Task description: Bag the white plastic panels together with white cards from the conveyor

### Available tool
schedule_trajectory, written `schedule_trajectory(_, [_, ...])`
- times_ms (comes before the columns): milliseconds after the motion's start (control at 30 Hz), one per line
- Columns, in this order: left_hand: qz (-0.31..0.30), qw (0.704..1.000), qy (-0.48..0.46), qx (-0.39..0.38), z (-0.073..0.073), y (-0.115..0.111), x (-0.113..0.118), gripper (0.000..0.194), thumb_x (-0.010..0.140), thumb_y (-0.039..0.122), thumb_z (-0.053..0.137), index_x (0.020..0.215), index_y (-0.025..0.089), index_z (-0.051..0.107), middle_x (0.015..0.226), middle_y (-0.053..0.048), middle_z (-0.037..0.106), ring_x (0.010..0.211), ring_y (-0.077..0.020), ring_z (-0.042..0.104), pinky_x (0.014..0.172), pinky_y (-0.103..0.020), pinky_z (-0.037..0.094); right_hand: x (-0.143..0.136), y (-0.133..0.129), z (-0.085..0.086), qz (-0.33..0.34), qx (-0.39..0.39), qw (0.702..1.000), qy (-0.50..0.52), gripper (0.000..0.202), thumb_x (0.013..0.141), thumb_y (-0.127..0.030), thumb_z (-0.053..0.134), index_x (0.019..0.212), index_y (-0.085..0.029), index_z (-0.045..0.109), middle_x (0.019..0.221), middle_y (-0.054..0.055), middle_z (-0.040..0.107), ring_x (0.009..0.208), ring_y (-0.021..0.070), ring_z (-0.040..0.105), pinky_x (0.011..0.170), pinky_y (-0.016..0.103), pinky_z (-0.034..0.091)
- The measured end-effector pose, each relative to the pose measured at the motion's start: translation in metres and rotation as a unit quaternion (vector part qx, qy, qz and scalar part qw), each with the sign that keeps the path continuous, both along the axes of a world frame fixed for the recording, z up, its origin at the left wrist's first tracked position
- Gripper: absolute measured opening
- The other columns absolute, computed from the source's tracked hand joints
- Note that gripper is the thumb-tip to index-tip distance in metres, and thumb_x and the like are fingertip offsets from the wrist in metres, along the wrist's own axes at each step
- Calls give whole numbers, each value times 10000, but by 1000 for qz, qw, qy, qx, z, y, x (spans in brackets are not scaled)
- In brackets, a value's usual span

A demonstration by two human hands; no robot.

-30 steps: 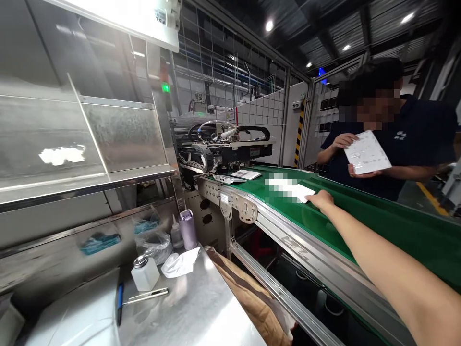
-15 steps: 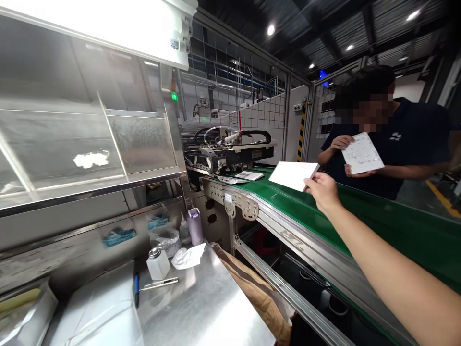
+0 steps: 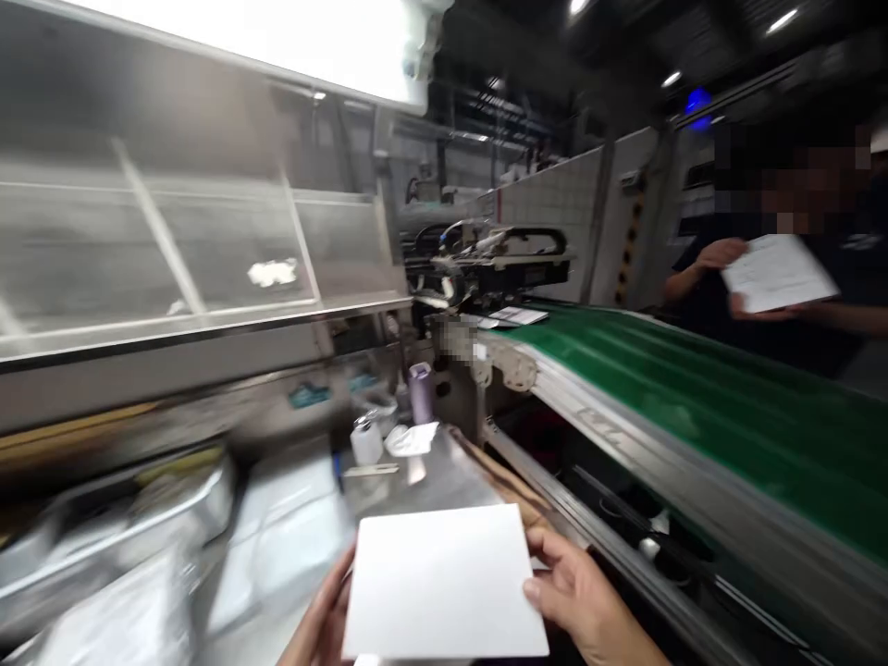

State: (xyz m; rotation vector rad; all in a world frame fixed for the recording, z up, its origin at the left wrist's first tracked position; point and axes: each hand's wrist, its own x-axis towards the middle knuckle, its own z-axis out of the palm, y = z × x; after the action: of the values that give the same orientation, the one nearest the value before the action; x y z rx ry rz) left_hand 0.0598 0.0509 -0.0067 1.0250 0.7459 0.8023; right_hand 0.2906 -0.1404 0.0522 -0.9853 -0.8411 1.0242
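A blank white rectangular panel [image 3: 444,585] is held low in front of me, over the near edge of the metal table [image 3: 444,476]. My right hand [image 3: 575,592] pinches its right edge, thumb on top. My left hand [image 3: 326,610] grips the left edge, with its fingers partly hidden behind the panel. Beyond the panel stand a white bottle [image 3: 366,442], crumpled white tissue [image 3: 413,438] and a purple container [image 3: 420,393].
A green conveyor belt [image 3: 666,388] runs along the right from a machine [image 3: 499,259]. Behind it a person [image 3: 770,324] holds a white sheet [image 3: 778,273]. Wrapped white stacks [image 3: 291,527] and metal trays [image 3: 208,495] lie on the left, blurred.
The panel has moved from above the belt down to the table side, and my left hand has come into view on it. The view has swung left.
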Motion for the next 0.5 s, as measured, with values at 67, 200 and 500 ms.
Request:
schedule_trajectory(67, [7,999,-33,-1,9,-20,-7,566,827,528,572,1338,286,548,1450,-18,521,1361,-305,437,1084,-420,426,-14,-4,-23,8,-30,999,40,385,831,-346,698,1194,-293,579,1191,54,656,1112,257,617,881,373,503])
schedule_trajectory(200, [9,998,-55,-25,5,-30,-13,523,864,337,555,1367,200,519,1430,-86,539,1325,-285,479,1105,-402,382,-22,-6,-53,-32,-135,986,95,623,769,-358,767,1314,-320,468,1311,63,599,1210,261,561,969,354,494])
schedule_trajectory(500, [-11,998,-62,-3,-20,-28,-27,485,865,225,538,1350,214,549,1483,-57,480,1382,-271,398,1154,-395,283,-22,-7,-52,42,-297,935,187,552,841,-454,688,1335,-306,490,1409,5,527,1344,280,415,983,353,515])
